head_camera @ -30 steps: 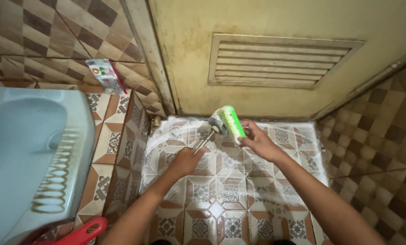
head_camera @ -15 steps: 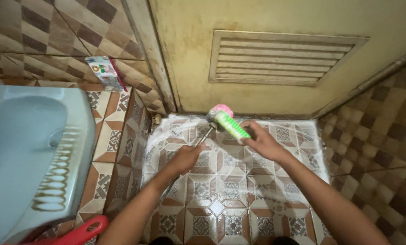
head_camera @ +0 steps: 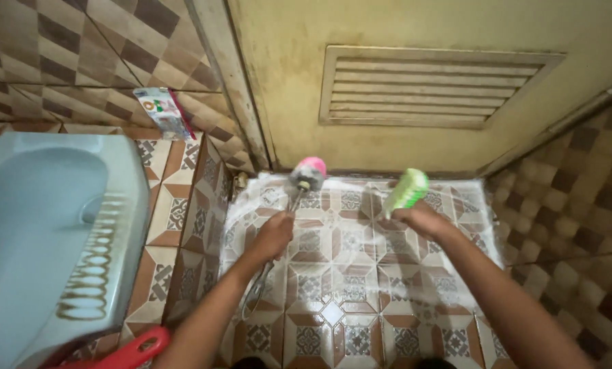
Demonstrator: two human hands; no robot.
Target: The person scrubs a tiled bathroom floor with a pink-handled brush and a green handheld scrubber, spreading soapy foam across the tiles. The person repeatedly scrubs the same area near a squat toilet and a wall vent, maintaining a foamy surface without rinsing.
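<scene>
The patterned brown-and-white floor tiles (head_camera: 333,287) are soapy at the far end by the door (head_camera: 415,41); the near tiles look unscrubbed. Two brushes: left hand (head_camera: 273,236) clamped on a metal-handled pink-headed brush (head_camera: 306,172), right hand (head_camera: 422,220) gripping a green plastic scrubbing brush (head_camera: 405,191), held apart.

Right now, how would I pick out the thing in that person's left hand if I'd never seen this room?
Start at the cream door with the slatted vent and look down to the soapy patterned floor tiles at its foot. The left hand grips a thin metal-handled brush whose round head is pink and grey, unlike the bright green brush in the right hand.
</scene>
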